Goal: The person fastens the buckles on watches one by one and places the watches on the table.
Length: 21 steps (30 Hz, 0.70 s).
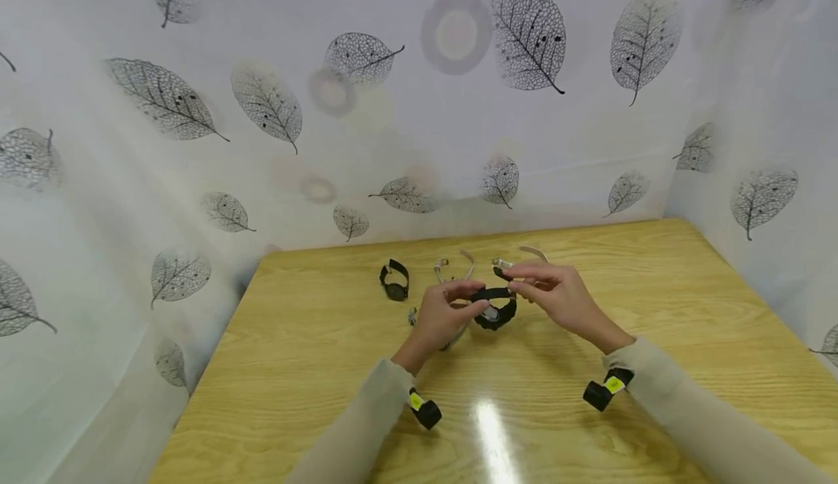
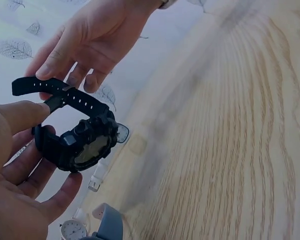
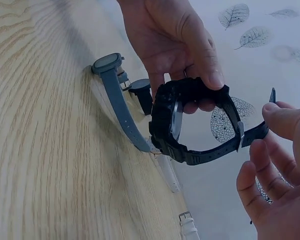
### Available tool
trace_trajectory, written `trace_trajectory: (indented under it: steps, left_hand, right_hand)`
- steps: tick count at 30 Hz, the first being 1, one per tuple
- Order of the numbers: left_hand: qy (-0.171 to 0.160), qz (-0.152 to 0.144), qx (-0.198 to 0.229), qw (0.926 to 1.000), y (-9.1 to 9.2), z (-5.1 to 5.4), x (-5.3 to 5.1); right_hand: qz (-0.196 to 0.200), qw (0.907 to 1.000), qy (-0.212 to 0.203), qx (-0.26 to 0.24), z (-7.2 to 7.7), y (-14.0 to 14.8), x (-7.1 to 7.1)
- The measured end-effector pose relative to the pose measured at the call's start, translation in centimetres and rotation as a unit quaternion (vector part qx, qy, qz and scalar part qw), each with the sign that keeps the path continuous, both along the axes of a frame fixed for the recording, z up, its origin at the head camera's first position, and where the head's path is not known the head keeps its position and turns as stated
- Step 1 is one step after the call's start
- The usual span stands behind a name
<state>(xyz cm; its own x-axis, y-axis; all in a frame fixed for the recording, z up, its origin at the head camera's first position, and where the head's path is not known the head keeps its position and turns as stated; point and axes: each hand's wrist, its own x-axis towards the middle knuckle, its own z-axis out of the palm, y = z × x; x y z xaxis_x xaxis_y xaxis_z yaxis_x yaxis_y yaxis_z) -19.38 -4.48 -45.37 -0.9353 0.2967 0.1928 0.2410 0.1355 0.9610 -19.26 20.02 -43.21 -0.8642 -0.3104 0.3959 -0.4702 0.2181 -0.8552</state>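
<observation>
A black digital-style wristwatch (image 1: 503,319) is held just above the table between both hands. My left hand (image 1: 440,316) grips it at the buckle side of its strap, thumb on top, as the left wrist view shows. The perforated strap tail (image 2: 37,86) passes through the metal buckle (image 3: 240,136), so the band forms a loop. My right hand (image 1: 556,296) pinches the tail near its free end between thumb and fingers. In the right wrist view the watch case (image 3: 162,117) is seen from the side.
Behind the hands lie a black watch (image 1: 396,292) and pale-strapped watches, partly hidden by my hands. A grey-blue-strapped watch (image 3: 116,97) lies near my left hand. Leaf-printed sheeting (image 1: 419,120) rises behind the wooden table (image 1: 314,367).
</observation>
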Motion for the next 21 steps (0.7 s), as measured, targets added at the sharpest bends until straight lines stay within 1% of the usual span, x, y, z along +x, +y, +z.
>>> trace_trajectory:
  steps: [4, 7, 11, 13, 17, 21]
  left_hand:
    - [-0.005, -0.014, 0.005, 0.9999, -0.5, 0.0, 0.0]
    - [-0.012, -0.02, 0.006, 0.9997, -0.8, 0.0, -0.1]
    - [-0.012, -0.029, 0.004, 0.9995, -1.1, 0.1, 0.0]
    - [-0.01, -0.03, 0.004, 0.9995, -1.2, 0.1, 0.1]
    - [-0.003, -0.031, 0.002, 0.9995, -1.3, 0.1, 0.3]
    - [0.009, -0.031, 0.0, 0.9995, -1.4, 0.0, 0.4]
  right_hand:
    - [0.012, 0.9996, 0.016, 0.019, 0.0, -0.1, -0.1]
    - [0.011, 0.9977, 0.036, 0.055, 0.3, -0.1, -0.1]
    - [0.024, 0.9891, 0.084, 0.119, 0.7, -0.2, -0.1]
    - [0.034, 0.9837, 0.108, 0.14, 0.8, -0.3, -0.1]
    - [0.049, 0.9776, 0.135, 0.153, 0.8, -0.4, -0.2]
    - [0.049, 0.9755, 0.142, 0.16, 0.6, -0.5, -0.2]
